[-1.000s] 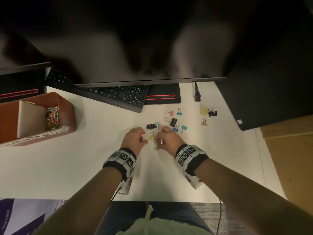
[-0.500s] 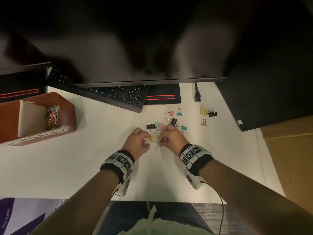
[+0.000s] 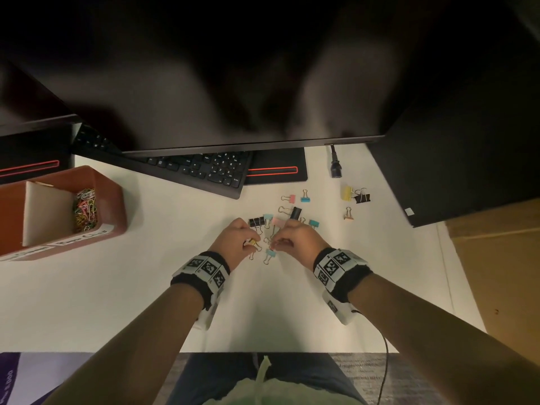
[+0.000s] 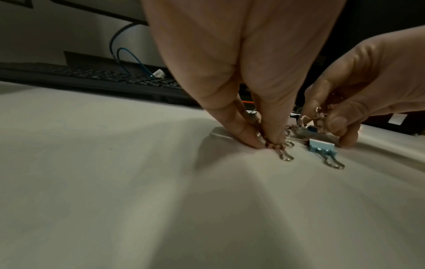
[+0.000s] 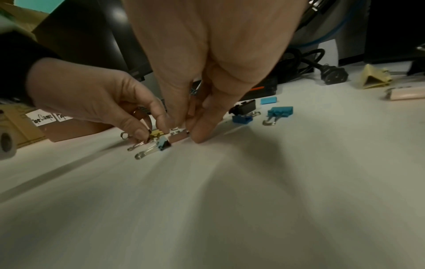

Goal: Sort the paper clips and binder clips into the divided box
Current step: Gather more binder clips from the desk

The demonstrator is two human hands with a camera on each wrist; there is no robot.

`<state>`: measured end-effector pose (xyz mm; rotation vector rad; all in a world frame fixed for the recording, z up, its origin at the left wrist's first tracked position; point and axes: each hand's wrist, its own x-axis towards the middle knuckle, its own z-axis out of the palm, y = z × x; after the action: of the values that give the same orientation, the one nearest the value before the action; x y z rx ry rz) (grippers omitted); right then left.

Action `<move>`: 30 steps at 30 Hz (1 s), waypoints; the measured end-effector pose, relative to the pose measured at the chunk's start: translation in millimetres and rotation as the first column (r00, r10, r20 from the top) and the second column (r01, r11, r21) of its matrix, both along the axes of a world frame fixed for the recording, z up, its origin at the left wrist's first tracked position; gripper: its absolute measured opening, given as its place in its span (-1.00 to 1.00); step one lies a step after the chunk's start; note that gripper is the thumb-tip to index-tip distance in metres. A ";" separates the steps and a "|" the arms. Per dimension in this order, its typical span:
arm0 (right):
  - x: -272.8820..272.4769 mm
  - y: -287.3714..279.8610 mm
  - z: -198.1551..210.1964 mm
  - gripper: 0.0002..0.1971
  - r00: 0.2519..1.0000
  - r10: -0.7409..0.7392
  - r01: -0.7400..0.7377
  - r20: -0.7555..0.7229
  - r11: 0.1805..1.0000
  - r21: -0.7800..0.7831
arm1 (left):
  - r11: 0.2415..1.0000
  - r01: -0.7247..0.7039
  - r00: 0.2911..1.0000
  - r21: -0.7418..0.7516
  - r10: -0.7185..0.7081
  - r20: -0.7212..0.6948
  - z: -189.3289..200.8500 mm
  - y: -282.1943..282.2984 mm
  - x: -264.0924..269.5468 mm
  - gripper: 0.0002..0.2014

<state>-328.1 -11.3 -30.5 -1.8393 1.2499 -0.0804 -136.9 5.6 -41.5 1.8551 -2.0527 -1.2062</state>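
Note:
My left hand (image 3: 252,240) pinches a small yellow binder clip (image 3: 253,243) against the white desk; the same yellow binder clip (image 5: 156,135) shows in the right wrist view. My right hand (image 3: 276,242) pinches a small pink binder clip (image 5: 178,138) by its body, with wire handles showing between its fingers (image 4: 331,123). A light blue binder clip (image 3: 270,254) lies loose between the two hands. More binder clips (image 3: 304,198) are scattered just beyond them. The brown divided box (image 3: 115,206) stands far left, with coloured paper clips (image 3: 84,210) in its right compartment.
A black keyboard (image 3: 204,168) and a monitor (image 3: 233,83) stand behind the clips. A power plug (image 3: 336,168) lies at the back right beside a black computer case (image 3: 453,171). A cardboard box (image 3: 502,273) is beyond the desk's right edge.
Both hands have drawn together over the small clips between them. My left fingers have come down onto the yellow clip, and the right fingers have taken hold of the pink one.

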 end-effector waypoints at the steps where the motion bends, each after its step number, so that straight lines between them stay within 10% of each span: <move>1: 3.4 -0.4 0.2 -0.75 0.999 0.028 -0.028 -0.033 1.000 0.004 | 1.000 -0.015 1.000 0.000 0.015 0.003 -0.3 1.0 2.7 -0.77; 10: 24.5 2.9 1.0 -0.36 0.965 0.178 -0.171 -0.194 0.984 0.054 | 0.991 -0.123 0.990 0.057 0.126 -0.056 3.0 9.1 11.6 -0.62; 30: 36.4 -0.4 -2.5 -0.67 0.959 0.111 -0.103 -0.260 0.994 0.043 | 0.977 -0.210 0.978 0.035 0.209 0.020 8.2 9.2 21.7 -0.78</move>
<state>-291.7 -11.7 -33.0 -1.9341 1.3189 0.2472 -115.2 14.8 -33.3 2.0434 -1.7976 -1.1845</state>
